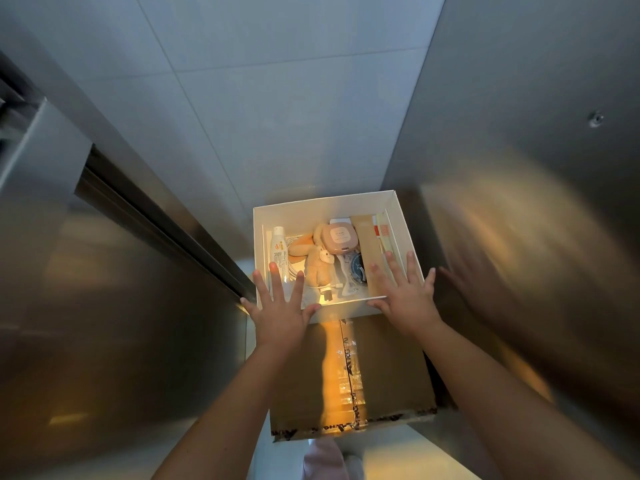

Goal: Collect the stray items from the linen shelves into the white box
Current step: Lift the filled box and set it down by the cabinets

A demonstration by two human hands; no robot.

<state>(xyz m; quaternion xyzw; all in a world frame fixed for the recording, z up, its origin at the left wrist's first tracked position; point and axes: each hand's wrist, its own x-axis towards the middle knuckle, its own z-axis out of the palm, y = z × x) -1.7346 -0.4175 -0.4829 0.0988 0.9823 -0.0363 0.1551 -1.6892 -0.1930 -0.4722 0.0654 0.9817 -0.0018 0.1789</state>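
White box [322, 210] sits open-topped on the far end of a taped brown cardboard carton [384, 368], in the narrow gap between a brushed steel panel [121, 271] on the left and another [519, 161] on the right, with pale grey tiles [277, 98] beyond.

Inside it lie a white tube [280, 251] along the left wall, a beige plush rabbit [316, 268] in the middle, and a pink compact case [338, 239] just far of it. A brown paper sleeve [369, 251] and a toothbrush [383, 233] are at the right, and a white cable with its plug [326, 293] lies near the near wall.

Both hands hover over the box's near edge, holding nothing. The left hand [278, 311] has its fingers [273, 277] straight and spread wide over the tube, thumb at the near rim. The right hand [407, 297] is spread the same way, fingers [393, 266] over the sleeve's near end, little finger past the right wall.
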